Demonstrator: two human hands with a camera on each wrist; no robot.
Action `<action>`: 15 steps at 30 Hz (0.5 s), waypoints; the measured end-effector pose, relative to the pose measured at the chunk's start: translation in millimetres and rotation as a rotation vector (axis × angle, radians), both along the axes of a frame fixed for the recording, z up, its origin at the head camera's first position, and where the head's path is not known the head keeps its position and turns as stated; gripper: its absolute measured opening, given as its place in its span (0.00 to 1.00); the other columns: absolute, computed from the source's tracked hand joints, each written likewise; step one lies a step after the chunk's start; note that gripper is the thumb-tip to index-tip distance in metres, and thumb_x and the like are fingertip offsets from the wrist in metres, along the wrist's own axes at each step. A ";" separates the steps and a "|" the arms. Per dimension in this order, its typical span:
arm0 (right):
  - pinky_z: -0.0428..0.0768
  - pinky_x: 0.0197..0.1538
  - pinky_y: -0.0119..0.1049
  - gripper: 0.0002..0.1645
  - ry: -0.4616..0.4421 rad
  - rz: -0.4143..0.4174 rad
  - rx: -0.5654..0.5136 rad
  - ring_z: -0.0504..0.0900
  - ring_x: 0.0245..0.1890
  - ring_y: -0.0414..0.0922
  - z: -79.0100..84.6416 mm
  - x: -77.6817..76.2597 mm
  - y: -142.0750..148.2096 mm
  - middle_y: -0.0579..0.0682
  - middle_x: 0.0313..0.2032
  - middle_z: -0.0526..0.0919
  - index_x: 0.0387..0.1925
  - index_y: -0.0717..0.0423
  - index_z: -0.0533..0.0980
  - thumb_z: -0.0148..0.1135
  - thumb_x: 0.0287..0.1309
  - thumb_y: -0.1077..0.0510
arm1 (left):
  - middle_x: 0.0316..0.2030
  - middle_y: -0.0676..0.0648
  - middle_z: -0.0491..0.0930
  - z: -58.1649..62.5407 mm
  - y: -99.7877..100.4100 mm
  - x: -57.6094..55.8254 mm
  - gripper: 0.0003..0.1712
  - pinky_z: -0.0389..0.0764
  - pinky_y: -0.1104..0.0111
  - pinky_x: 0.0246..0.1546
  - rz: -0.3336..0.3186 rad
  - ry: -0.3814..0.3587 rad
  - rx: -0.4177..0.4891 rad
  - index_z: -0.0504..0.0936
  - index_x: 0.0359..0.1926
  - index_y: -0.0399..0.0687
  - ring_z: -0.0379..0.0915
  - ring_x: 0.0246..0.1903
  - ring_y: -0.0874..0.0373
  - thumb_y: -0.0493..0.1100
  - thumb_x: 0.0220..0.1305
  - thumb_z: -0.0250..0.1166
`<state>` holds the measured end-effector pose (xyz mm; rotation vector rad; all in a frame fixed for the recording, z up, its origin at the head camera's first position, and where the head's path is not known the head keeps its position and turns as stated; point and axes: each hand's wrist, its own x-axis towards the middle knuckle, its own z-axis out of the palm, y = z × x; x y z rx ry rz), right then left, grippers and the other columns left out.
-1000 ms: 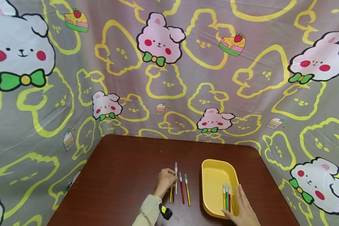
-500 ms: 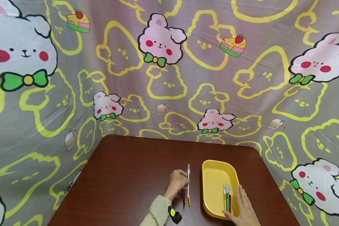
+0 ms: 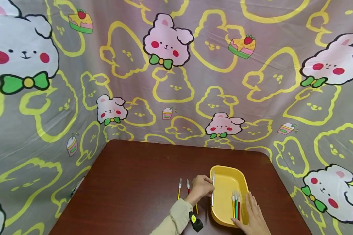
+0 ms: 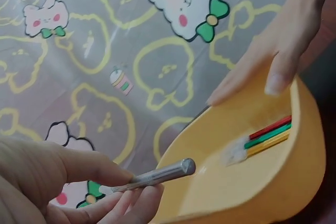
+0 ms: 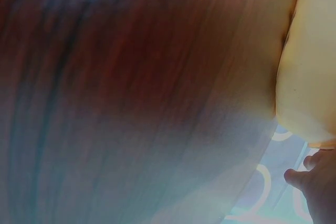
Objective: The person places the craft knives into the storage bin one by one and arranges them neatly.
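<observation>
My left hand (image 3: 201,187) pinches a silver craft knife (image 3: 213,195) with a clear cap between thumb and fingertips, over the left rim of a yellow tray (image 3: 222,199). In the left wrist view the silver knife's (image 4: 170,173) blunt end points towards the tray. A yellow, a green and a red craft knife (image 3: 236,209) lie side by side in the tray's right part, caps pointing away. My right hand (image 3: 256,215) rests with straight fingers along the tray's right side, its thumb at the near rim.
Left of the tray on the brown table (image 3: 141,182) lie a yellow craft knife (image 3: 179,188) and a red one (image 3: 188,184). Another yellow handle end (image 3: 197,209) shows beneath the left forearm. A patterned curtain (image 3: 176,81) surrounds the table.
My left hand has carried the silver craft knife rightwards, from among the knives on the table to the tray's left rim. The right hand and the tray have stayed put.
</observation>
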<state>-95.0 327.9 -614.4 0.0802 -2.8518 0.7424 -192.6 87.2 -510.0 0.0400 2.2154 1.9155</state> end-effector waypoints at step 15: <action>0.49 0.76 0.70 0.74 0.065 0.009 0.033 0.50 0.78 0.72 -1.2 -0.2 1.0 0.69 0.81 0.45 0.83 0.64 0.43 0.77 0.55 0.36 | 0.19 0.45 0.79 -3.8 38.8 -0.7 0.10 0.88 0.60 0.24 -0.045 -0.034 -0.067 0.81 0.30 0.37 0.85 0.19 0.50 0.22 0.54 0.70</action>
